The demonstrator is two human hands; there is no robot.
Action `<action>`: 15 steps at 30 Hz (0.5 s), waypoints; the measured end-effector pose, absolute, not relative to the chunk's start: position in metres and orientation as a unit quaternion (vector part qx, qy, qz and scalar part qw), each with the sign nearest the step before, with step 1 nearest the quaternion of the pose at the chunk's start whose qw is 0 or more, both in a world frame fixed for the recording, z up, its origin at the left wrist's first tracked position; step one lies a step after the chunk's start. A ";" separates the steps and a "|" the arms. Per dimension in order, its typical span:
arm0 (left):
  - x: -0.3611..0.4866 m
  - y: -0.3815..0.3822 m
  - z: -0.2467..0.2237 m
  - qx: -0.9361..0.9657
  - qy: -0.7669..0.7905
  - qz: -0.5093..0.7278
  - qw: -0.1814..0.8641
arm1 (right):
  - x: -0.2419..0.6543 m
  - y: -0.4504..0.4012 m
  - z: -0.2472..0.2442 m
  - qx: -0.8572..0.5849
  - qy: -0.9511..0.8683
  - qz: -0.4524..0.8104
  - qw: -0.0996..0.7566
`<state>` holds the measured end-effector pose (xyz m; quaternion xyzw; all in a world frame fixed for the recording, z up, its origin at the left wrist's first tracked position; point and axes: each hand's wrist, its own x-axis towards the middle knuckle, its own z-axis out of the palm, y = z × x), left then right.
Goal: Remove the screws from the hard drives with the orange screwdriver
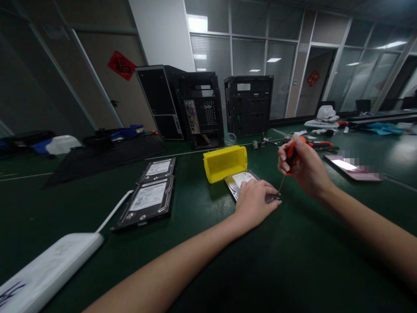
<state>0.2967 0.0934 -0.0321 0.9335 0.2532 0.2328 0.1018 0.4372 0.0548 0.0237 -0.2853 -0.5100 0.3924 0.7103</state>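
A silver hard drive with a white label [243,178] lies on the green table in front of a yellow bin [225,164]. My left hand [256,199] rests over its near part, fingers closed on it and reaching its right edge. In my right hand [304,165] is an orange and black screwdriver [292,154], tilted, its thin shaft pointing down to the drive's right end beside my left fingertips. Whether the tip sits in a screw is too small to tell.
Two more hard drives [150,196] lie to the left, near a white power strip [54,269]. Black computer cases [249,106] stand at the back. Pliers [321,144] and a phone [353,168] lie on the right.
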 end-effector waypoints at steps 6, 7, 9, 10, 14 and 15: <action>0.297 0.093 -0.032 0.933 0.254 0.234 0.103 | 0.437 0.054 0.025 -0.292 -0.516 0.399 0.700; 0.297 0.093 -0.032 0.933 0.254 0.235 0.102 | 0.438 0.054 0.025 -0.292 -0.515 0.402 0.699; 0.297 0.092 -0.031 0.933 0.253 0.235 0.101 | 0.438 0.053 0.025 -0.290 -0.512 0.407 0.698; 0.296 0.092 -0.030 0.933 0.253 0.235 0.100 | 0.438 0.053 0.025 -0.288 -0.510 0.410 0.699; 0.296 0.091 -0.029 0.934 0.254 0.232 0.099 | 0.437 0.052 0.026 -0.267 -0.515 0.429 0.693; 0.296 0.091 -0.029 0.934 0.255 0.230 0.099 | 0.437 0.051 0.026 -0.262 -0.517 0.434 0.690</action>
